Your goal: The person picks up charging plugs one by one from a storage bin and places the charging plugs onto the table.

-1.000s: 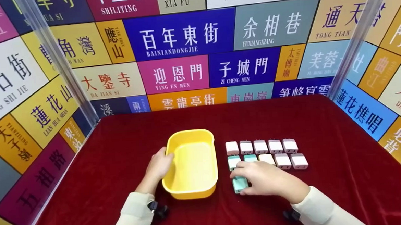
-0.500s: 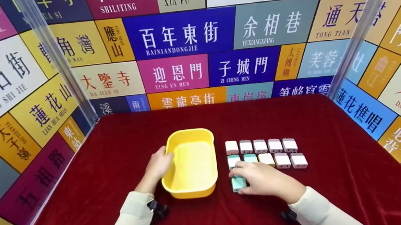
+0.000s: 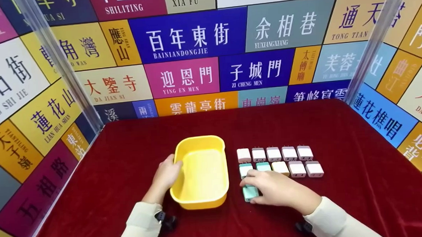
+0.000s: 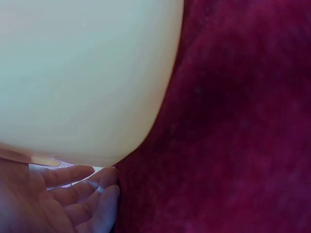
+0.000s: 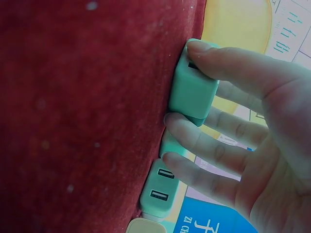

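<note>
On the left, a yellow plastic bin (image 3: 203, 173) rests on the red cloth, with nothing inside it. My left hand (image 3: 167, 172) grips the bin's left wall, thumb over the rim. The left wrist view shows that hand's fingers (image 4: 80, 204) beside the bin's pale-looking outer wall (image 4: 87, 82). My right hand (image 3: 272, 187) pinches a green USB charger (image 3: 250, 193) at the near left of the charger group. In the right wrist view its thumb presses one end of the green charger (image 5: 194, 90), near the port; other fingers reach round the far end, partly hidden.
Two rows of USB chargers stand right of the bin: a back row, mostly white-topped (image 3: 274, 154), and a front row with green, yellowish (image 3: 280, 168) and pinkish ones (image 3: 314, 169). Red cloth (image 3: 136, 140) covers the table. Sign-printed panels (image 3: 192, 36) enclose its back and sides.
My right hand and the green charger have shifted very slightly left. The left hand and the bin look the same.
</note>
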The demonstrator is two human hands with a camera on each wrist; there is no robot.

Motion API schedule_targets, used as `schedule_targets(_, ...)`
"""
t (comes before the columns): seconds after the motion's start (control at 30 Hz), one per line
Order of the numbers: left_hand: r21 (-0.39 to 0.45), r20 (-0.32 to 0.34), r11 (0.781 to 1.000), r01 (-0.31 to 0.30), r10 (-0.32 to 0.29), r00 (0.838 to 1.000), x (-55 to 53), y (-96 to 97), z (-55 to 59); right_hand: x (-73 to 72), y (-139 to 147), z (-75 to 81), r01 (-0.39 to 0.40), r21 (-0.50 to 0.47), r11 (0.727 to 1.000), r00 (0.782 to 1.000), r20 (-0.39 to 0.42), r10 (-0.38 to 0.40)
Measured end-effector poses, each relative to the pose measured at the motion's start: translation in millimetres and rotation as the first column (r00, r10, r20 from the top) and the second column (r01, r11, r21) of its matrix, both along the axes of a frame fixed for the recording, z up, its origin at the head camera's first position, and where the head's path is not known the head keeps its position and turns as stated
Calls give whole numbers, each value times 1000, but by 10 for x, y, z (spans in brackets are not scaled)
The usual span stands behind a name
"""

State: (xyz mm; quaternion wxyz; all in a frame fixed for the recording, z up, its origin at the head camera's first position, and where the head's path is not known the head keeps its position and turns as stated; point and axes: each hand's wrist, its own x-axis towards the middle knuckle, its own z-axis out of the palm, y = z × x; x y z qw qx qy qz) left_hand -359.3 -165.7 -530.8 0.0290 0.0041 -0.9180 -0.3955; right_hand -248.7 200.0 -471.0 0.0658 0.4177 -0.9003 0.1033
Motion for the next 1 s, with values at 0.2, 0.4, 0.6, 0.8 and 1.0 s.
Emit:
schedule_targets(0.2,-4,-7,1000,7,-7,1000,10,6,15,-4,-6,7,16,10,1000,1000,22,-16)
schedule_targets(0.4,-1,-5,1000,9,-9,1000,41,22,57,-5,-7,3,20,12,1000,999,28,-21)
schedule_targets(0.6,20,23,1000,1,-2,1000,270,109,319,-2,-7,7,19,11,1000,999,28,-19)
schedule_targets(0.8,19,19,1000,-4,4,1000,337,144,396,3,0,7,8,13,1000,1000,16,-8)
schedule_targets(1.0,9,3,1000,9,-9,1000,210,80,257,2,-3,15,9,25,1000,1000,6,-9)
